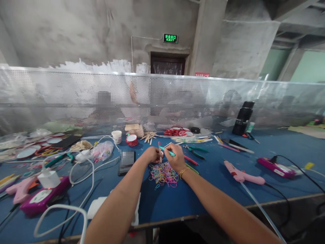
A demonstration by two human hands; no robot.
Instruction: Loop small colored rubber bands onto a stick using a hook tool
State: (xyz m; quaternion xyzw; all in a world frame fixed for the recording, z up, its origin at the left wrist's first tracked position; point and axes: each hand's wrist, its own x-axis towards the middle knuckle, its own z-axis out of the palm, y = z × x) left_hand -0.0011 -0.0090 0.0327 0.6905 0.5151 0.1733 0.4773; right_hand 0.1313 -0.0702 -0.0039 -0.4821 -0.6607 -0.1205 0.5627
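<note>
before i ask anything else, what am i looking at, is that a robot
No robot, just a person's bare left hand and right hand. The single picture comes from a camera worn on that person's head, looking forward and down. The left holds a slim red-tipped stick; the right grips a slender teal pen-like tool. Just below them in view, on the blue work table, lies a pile of thin multicoloured loops. Off to the right lies a pink glue gun; farther back stands a tall black bottle.
</note>
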